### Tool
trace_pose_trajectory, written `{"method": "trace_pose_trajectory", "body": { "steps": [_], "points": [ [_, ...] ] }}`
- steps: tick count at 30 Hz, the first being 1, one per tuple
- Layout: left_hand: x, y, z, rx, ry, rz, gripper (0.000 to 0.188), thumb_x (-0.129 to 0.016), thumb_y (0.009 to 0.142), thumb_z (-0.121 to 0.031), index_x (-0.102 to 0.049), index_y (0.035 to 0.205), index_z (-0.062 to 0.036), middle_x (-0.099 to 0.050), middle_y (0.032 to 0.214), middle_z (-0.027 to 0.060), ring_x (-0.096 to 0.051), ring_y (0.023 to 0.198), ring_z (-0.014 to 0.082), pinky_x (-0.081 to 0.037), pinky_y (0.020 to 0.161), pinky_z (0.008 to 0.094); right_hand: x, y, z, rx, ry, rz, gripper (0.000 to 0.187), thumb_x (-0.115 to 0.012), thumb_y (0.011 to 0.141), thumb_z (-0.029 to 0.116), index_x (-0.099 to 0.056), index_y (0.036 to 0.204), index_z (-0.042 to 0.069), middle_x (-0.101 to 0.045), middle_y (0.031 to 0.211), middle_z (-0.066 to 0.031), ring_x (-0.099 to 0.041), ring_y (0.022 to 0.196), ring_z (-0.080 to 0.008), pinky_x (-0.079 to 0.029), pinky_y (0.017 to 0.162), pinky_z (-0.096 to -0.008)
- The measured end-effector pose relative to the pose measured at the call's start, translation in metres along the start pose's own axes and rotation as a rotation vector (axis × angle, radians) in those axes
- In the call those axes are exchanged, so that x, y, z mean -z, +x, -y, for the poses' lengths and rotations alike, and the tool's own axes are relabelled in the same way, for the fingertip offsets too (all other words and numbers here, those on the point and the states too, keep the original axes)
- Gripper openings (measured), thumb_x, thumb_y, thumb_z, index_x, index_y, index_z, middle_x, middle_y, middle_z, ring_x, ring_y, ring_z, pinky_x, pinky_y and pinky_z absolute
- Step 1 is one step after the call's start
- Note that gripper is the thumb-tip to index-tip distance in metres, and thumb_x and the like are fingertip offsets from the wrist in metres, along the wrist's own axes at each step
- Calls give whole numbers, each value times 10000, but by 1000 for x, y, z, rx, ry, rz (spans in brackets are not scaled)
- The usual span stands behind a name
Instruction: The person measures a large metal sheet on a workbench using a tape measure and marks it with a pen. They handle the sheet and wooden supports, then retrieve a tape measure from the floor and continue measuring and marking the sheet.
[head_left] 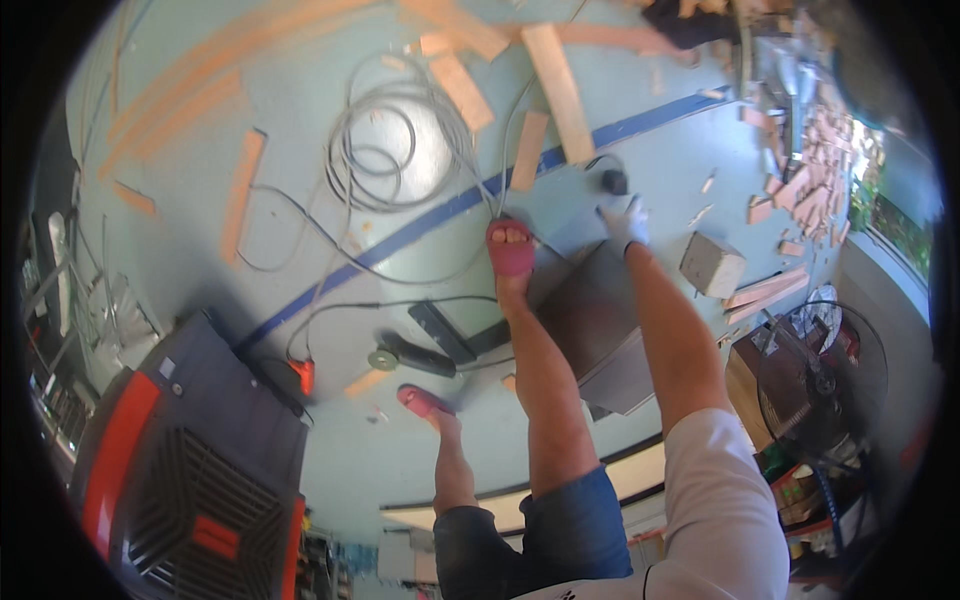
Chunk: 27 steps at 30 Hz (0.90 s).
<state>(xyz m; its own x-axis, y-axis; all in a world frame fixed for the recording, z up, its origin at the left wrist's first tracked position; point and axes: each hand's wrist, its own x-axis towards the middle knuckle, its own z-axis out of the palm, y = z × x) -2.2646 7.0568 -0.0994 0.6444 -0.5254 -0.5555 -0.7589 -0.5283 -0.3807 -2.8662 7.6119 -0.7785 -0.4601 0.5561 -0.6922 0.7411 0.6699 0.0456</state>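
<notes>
My right hand [625, 224], in a pale grey-white glove, stretches out over the floor with its fingers apart, slightly blurred. Just beyond its fingertips lies a small black object [614, 182] with a short dark loop beside it; its kind is unclear, and I see no contact. Below the wrist stands a dark brown box [590, 305], partly covered by my leg and forearm. A pale squarish block [712, 264] is to the right of the forearm. My left hand is out of view.
Coiled grey cable [400, 150] and wooden planks [558, 95] lie ahead. Near my pink sandals are an angle grinder [415, 355] and an orange-red handled piece [303, 374] on a cable. A black-and-red machine [190, 450] stands left, a fan [825, 375] right, wood offcuts [800, 195] far right.
</notes>
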Motion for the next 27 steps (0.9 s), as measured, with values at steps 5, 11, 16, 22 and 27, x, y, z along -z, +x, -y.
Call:
{"method": "trace_pose_trajectory", "body": {
  "steps": [5,11,16,22,27],
  "points": [
    [-54,-69,37,144,52,-100,718,-475,1000,-677,-572,1432,-112,-636,1375,165,-572,1240,223,-426,1078,428,-51,112,12,-58,152,-112,1158,-888,737,573,-302,1642,150,-379,1532,-313,-511,1373,-492,-493,1104,-504],
    [-72,-103,76,150,-59,-65,490,-511,1057,-497,-631,1283,-79,-685,1222,152,-644,1037,224,-517,900,402,-66,60,14,-22,342,157,550,-799,873,430,-615,1247,72,-728,1002,-124,-728,790,-269,-613,681,-430],
    [-104,-81,140,21,-298,49,330,-541,1105,-346,-681,1158,-51,-725,1095,140,-703,868,224,-593,751,381,-44,-102,8,176,268,324,725,-677,968,516,-557,1431,-29,-668,1368,-246,-620,1299,-403,-457,1105,-445],
    [-193,-14,232,-24,-709,124,190,-511,1103,-242,-621,1214,-134,-703,954,100,-673,790,259,-582,664,413,-5,-263,2,309,230,245,663,-738,902,539,-683,1257,-18,-754,1181,-199,-714,1089,-361,-527,978,-444],
    [-283,43,312,132,-1038,319,192,-511,1101,-263,-622,1204,-145,-700,946,97,-667,782,259,-576,656,417,18,-338,-10,820,312,201,317,-782,940,309,-621,1050,60,-647,812,-37,-588,640,-153,-500,547,-367]
  ]
}}
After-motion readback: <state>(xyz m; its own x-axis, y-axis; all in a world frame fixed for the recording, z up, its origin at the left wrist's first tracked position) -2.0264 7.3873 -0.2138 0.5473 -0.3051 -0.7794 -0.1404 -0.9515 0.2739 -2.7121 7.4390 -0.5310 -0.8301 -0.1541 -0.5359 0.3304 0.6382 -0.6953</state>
